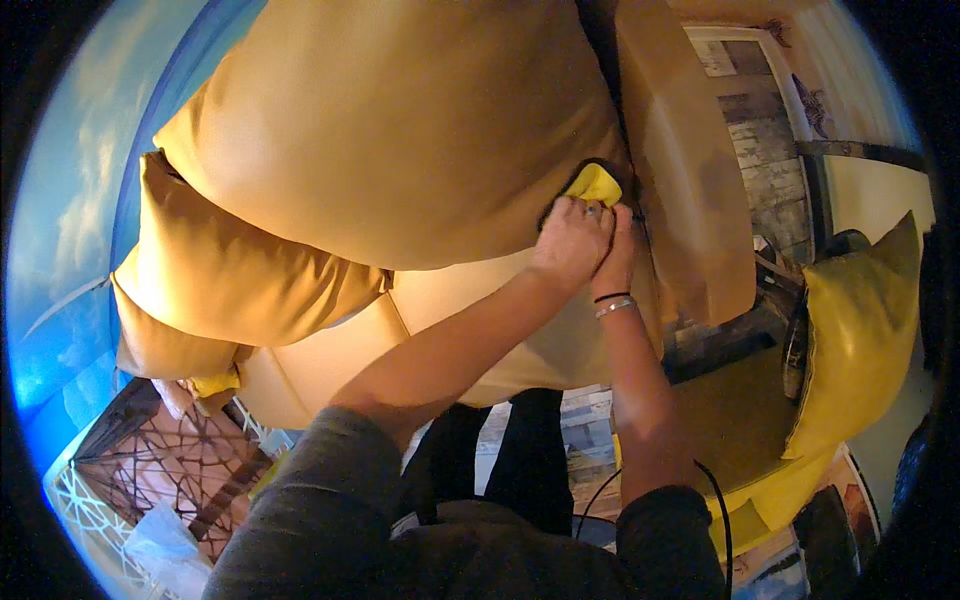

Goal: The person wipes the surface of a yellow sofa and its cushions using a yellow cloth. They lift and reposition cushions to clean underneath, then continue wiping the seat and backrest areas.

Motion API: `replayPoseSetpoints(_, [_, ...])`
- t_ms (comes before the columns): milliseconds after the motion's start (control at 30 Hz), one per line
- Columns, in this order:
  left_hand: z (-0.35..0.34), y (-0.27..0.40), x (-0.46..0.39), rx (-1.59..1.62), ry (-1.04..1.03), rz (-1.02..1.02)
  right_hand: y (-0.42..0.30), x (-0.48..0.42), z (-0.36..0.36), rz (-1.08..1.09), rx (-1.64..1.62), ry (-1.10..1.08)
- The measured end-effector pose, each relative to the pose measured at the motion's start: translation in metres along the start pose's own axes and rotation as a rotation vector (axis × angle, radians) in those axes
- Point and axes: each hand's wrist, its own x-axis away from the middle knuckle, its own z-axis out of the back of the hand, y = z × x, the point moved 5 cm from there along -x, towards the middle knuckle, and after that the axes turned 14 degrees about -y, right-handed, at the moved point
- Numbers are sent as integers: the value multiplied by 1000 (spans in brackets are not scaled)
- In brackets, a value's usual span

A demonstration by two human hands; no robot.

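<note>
Both of my hands meet near the right side of a tan leather-look sofa, close to its armrest (694,187). My left hand (571,238) wears a ring and grips a folded yellow cloth (598,182), which rests against the lower right part of a large tan back cushion (405,127). A dark rim, edge or shadow, borders the cloth. My right hand (616,244), with a bracelet and a dark band at the wrist, is pressed against the left one and also holds the cloth; its fingers are partly hidden. Below lies the pale sofa seat (465,300).
Smaller tan cushions (247,262) lean at the left, beside a blue painted wall (67,225). A geometric-patterned table (202,457) holds a clear plastic bag (169,547). At the right, a yellow cushion (862,337) stands on a yellow seat (735,412). A black cable (724,510) hangs nearby.
</note>
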Motion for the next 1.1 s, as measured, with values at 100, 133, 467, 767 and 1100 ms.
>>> replayPoseSetpoints(100, [77,-25,43,-9,173,58,-89,6,10,276,113,118])
replayPoseSetpoints(133, [85,-35,53,12,170,85,-103,2,2,305,140,101])
replayPoseSetpoints(467, [-33,-58,115,49,-133,29,-54,52,-82,-42,171,-147])
replayPoseSetpoints(767, [125,-118,159,256,769,106,-256,18,-53,732,367,120])
replayPoseSetpoints(1100, [44,-128,204,380,643,-14,-182,75,-102,518,148,14])
